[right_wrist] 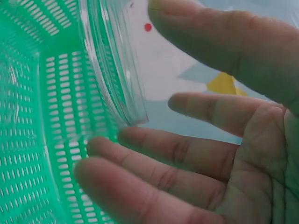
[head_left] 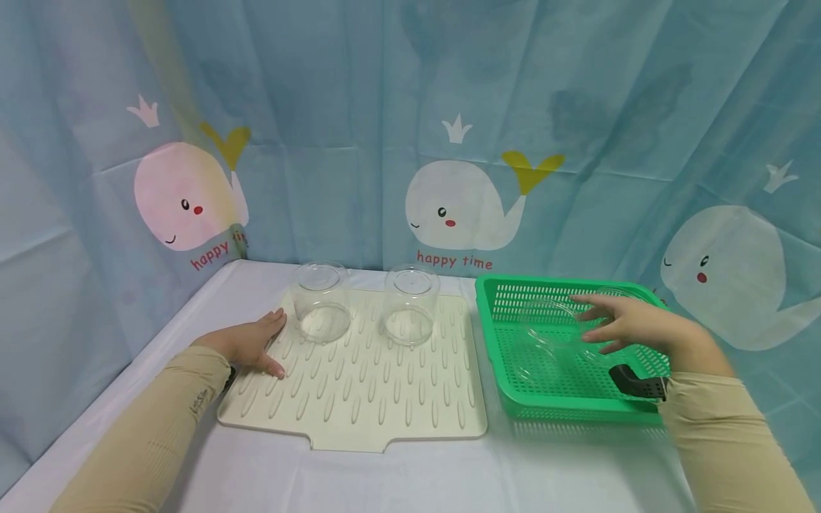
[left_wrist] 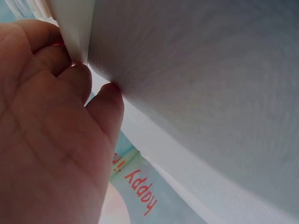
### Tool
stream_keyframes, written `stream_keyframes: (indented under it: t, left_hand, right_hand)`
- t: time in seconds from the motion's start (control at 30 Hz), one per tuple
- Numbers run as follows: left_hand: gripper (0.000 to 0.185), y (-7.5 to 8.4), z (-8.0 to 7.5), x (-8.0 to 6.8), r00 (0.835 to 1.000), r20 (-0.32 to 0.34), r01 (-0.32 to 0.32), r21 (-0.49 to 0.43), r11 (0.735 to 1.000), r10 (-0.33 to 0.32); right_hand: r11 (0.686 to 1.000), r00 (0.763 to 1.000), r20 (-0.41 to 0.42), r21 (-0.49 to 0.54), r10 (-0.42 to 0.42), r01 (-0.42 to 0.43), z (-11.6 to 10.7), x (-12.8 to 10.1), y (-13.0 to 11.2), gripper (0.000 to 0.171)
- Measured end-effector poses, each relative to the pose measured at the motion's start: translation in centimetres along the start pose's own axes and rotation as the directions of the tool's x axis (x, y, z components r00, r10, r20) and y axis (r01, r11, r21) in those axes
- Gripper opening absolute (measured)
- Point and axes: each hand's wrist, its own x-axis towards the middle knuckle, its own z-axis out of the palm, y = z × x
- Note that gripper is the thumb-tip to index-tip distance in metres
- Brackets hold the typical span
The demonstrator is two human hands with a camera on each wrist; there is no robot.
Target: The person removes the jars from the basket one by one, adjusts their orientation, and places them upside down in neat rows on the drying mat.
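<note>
A cream draining tray (head_left: 349,440) with raised ridges lies on the white cloth. On its far half stand two clear plastic jars, a left one (head_left: 323,328) and a right one (head_left: 410,329). My left hand (head_left: 253,345) rests along the tray's left edge, fingers extended and thumb spread; its fingertips touch the rim in the left wrist view. Over the green basket (head_left: 577,407) hovers my right hand (head_left: 631,324), fingers apart and holding nothing. Close to its fingertips in the right wrist view is a clear plastic container (right_wrist: 114,70). More clear containers (head_left: 539,345) lie in the basket, their outlines hard to separate.
The green basket stands right of the tray, a narrow gap between them. A blue curtain (head_left: 359,192) printed with whales hangs behind the white-covered table (head_left: 449,481). A black wrist mount (head_left: 635,381) sits under my right wrist, over the basket's near right rim.
</note>
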Motion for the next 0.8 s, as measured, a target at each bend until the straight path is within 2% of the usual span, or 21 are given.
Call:
stream_keyframes:
  t: [0.13, 0.53, 0.63, 0.8]
  left_hand:
    - [0.132, -0.2, 0.1, 0.1, 1.0, -0.002, 0.002, 0.004, 1.0, -0.002]
    - [0.132, -0.1, 0.1, 0.1, 1.0, 0.007, 0.011, -0.008, 1.0, -0.011]
    - [0.132, 0.0, 0.0, 0.1, 1.0, 0.005, 0.012, 0.002, 1.0, -0.012]
    - [0.132, 0.0, 0.0, 0.1, 1.0, 0.004, 0.006, 0.009, 1.0, -0.006]
  right_hand:
    - [1.0, 0.999, 0.032, 0.006, 0.017, -0.017, 0.5, 1.0, -0.5, 0.096]
    - [0.995, 0.997, 0.066, -0.084, 0.05, -0.045, 1.1, 3.8, -1.3, 0.096]
    - [0.993, 0.997, 0.061, -0.111, 0.047, -0.04, 1.0, 4.3, -1.4, 0.093]
    - [0.983, 0.997, 0.072, -0.183, -0.01, 0.023, 1.1, 5.0, -1.5, 0.088]
